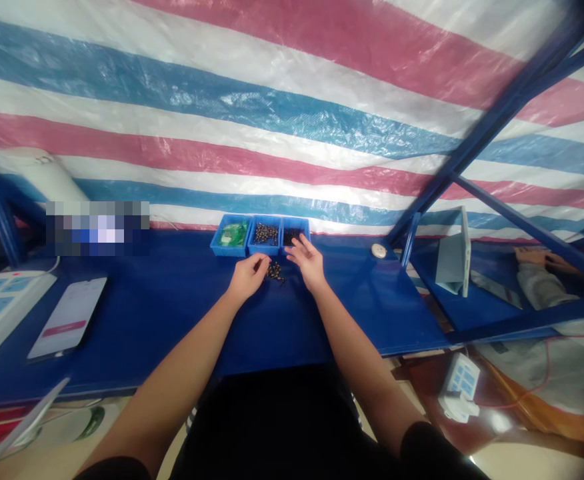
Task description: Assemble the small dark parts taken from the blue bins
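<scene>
Three blue bins [230, 252] stand in a row at the back of the blue table. Green plastic bags [235, 233] fill the left one, small brass-coloured parts [266, 233] the middle one, and tiny dark parts [292, 235] the right one. A small pile of brass-and-dark parts [275, 271] lies on the table before them. My left hand [249, 275] is just left of this pile, thumb and fingertips pinched together; whatever is between them is too small to tell. My right hand [307, 261] is at the front of the right bin with its fingers apart, partly covering it.
On the left are a phone [68, 319] and a white power strip [2, 313]. A round white object [379, 251] sits to the right, near a blue frame post [410, 240]. Beyond it are a tablet [457, 257] and another person's sleeve [547, 290]. Striped sheeting [272, 120] hangs behind.
</scene>
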Tool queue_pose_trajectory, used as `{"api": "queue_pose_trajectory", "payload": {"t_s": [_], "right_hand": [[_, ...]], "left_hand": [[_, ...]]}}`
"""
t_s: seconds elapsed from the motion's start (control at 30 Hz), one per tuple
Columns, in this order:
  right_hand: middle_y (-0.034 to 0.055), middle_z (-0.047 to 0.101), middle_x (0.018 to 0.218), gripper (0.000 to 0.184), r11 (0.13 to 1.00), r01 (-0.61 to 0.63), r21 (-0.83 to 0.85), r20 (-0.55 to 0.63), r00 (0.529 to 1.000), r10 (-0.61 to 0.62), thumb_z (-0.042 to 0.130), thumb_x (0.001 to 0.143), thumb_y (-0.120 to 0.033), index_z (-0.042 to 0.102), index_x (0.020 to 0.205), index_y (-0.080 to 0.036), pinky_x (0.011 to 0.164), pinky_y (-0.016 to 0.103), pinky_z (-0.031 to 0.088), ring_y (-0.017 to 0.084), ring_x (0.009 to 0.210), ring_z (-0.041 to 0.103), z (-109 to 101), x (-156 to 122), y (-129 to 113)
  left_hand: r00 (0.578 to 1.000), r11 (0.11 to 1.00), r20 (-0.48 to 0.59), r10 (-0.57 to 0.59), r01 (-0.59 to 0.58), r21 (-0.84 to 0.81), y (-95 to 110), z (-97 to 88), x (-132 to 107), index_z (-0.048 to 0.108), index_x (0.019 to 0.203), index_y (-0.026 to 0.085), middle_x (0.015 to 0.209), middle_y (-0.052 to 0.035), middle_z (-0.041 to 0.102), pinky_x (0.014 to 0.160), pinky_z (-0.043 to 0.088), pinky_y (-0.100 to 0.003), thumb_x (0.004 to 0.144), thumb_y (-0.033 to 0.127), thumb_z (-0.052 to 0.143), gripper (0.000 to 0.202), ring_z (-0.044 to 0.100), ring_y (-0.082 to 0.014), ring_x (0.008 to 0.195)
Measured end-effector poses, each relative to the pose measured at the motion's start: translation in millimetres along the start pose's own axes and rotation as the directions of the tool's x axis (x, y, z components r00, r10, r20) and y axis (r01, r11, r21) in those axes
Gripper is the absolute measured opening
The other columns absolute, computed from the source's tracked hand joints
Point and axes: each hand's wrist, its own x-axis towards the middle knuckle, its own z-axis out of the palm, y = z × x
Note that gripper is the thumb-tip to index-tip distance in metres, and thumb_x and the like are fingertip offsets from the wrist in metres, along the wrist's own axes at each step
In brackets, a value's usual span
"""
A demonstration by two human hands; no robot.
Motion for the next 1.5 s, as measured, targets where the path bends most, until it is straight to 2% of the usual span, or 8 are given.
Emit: {"api": "queue_pose_trajectory", "payload": {"t_s": [0.1, 0.17, 0.3, 0.43, 0.7, 0.87, 1.13, 1.5], "right_hand": [[0.0061, 0.073, 0.086, 0.028, 0.942, 0.100, -0.321, 0.172, 0.984, -0.046, 0.063, 0.080, -0.038, 0.071, 0.097, -0.018, 0.069, 0.030, 0.056, 0.016, 0.072, 0.068, -9, -2, -6], [0.0031, 0.073, 0.079, 0.021, 0.857, 0.207, -0.471, 0.355, 0.934, -0.030, 0.065, 0.078, -0.036, 0.074, 0.087, -0.019, 0.067, 0.027, 0.053, 0.014, 0.067, 0.065, -18, -3, -11], [0.0006, 0.072, 0.071, 0.018, 0.791, 0.215, -0.573, 0.506, 0.852, 0.136, 0.070, 0.072, -0.031, 0.076, 0.087, -0.021, 0.058, 0.024, 0.050, 0.014, 0.060, 0.063, -31, -5, -20], [0.0008, 0.073, 0.073, 0.011, 0.777, 0.263, -0.572, 0.554, 0.823, 0.129, 0.069, 0.073, -0.026, 0.077, 0.081, -0.023, 0.060, 0.025, 0.051, 0.016, 0.064, 0.066, -34, -5, -21], [0.0009, 0.073, 0.073, 0.010, 0.687, 0.360, -0.631, 0.580, 0.807, 0.110, 0.065, 0.076, -0.023, 0.075, 0.076, -0.022, 0.062, 0.026, 0.049, 0.015, 0.064, 0.064, -30, -7, -20], [0.0001, 0.070, 0.071, 0.009, 0.643, 0.344, -0.684, 0.559, 0.814, 0.158, 0.061, 0.075, -0.017, 0.070, 0.075, -0.018, 0.059, 0.023, 0.045, 0.012, 0.061, 0.060, -29, -7, -20], [-0.0001, 0.067, 0.075, 0.011, 0.727, 0.242, -0.643, 0.309, 0.950, -0.043, 0.055, 0.078, -0.026, 0.063, 0.079, -0.019, 0.066, 0.025, 0.047, 0.013, 0.066, 0.060, -12, -10, -14], [0.0005, 0.068, 0.073, 0.014, 0.797, 0.237, -0.555, 0.230, 0.965, -0.127, 0.058, 0.079, -0.031, 0.066, 0.082, -0.020, 0.063, 0.026, 0.048, 0.014, 0.064, 0.060, 2, -17, -7]], "left_hand": [[1.000, 1.000, 0.000, -0.003, 0.003, 0.002, 0, -0.3, 0, 0.065, 0.087, 0.020, 0.068, 0.0002, 0.066, 0.063, 0.046, -0.024, 0.091, 0.045, 0.045, 0.032, 0.060, -0.0139, 0.062], [1.000, 1.000, -0.005, -0.007, 0.007, 0.001, 0, -0.5, 0, 0.065, 0.086, 0.020, 0.069, 0.0004, 0.066, 0.064, 0.046, -0.024, 0.090, 0.044, 0.046, 0.031, 0.061, -0.0139, 0.063], [1.000, 1.000, -0.013, -0.010, 0.010, 0.000, 0, -0.4, 0, 0.065, 0.086, 0.020, 0.070, 0.0002, 0.066, 0.064, 0.046, -0.024, 0.090, 0.043, 0.046, 0.030, 0.061, -0.0143, 0.064], [1.000, 1.000, -0.015, -0.014, 0.014, 0.002, 0, -0.3, 0, 0.065, 0.086, 0.021, 0.069, 0.0007, 0.066, 0.064, 0.046, -0.024, 0.090, 0.043, 0.046, 0.029, 0.061, -0.0140, 0.063], [1.000, 1.000, -0.005, -0.020, 0.020, 0.005, -1, -1.0, -1, 0.065, 0.087, 0.020, 0.071, 0.0002, 0.067, 0.063, 0.046, -0.023, 0.090, 0.043, 0.047, 0.030, 0.062, -0.0140, 0.065], [1.000, 1.000, -0.010, -0.019, 0.019, 0.020, -1, -0.9, -1, 0.065, 0.085, 0.019, 0.069, 0.0010, 0.065, 0.064, 0.045, -0.023, 0.091, 0.042, 0.046, 0.030, 0.060, -0.0128, 0.063], [0.994, 0.998, 0.095, 0.054, -0.055, 0.011, 3, 0.7, -3, 0.066, 0.097, 0.021, 0.071, 0.0015, 0.065, 0.062, 0.045, -0.023, 0.085, 0.046, 0.057, 0.029, 0.058, -0.0124, 0.062], [0.990, 0.992, 0.087, 0.107, -0.112, 0.055, 0, 1.2, -1, 0.066, 0.091, 0.021, 0.066, 0.0026, 0.062, 0.061, 0.043, -0.023, 0.089, 0.040, 0.052, 0.024, 0.055, -0.0109, 0.059]]}}
